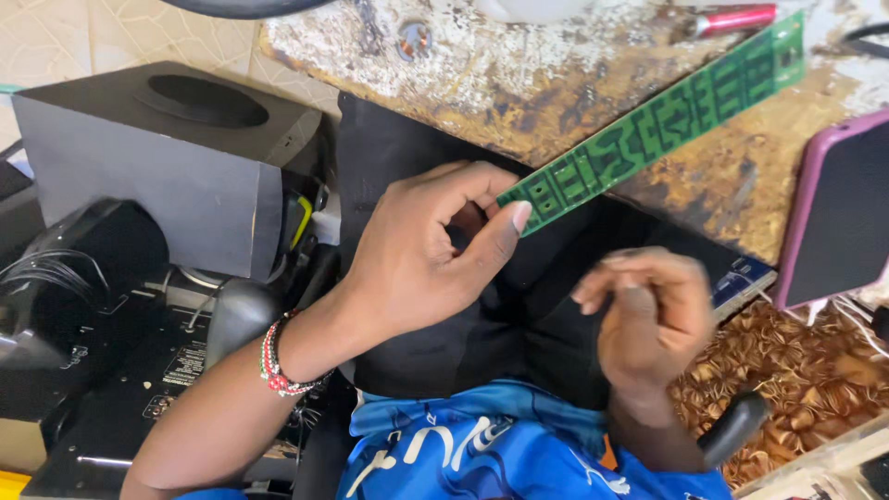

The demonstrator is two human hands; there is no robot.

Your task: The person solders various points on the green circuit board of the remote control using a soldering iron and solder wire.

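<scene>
Circuit strip (pixel 653 125): long, narrow, green, dark trace pattern in repeated blocks. Long axis diagonal, near end lower left, far end pointing upper right over stained workbench (pixel 519 83). Left hand (pixel 431 250): thumb and forefinger pinching strip's near end. Right hand (pixel 648 315): fingers curled together, apart from strip, contents not discernible. Black cloth (pixel 417 352) beneath both hands.

The left hand (pixel 421 255) pinches one end of a long, narrow green circuit-board strip (pixel 662 120) lying slantwise over the worn, stained wooden bench (pixel 519 79). The right hand (pixel 648 315), fingers curled, hovers above black cloth (pixel 444 343).
</scene>
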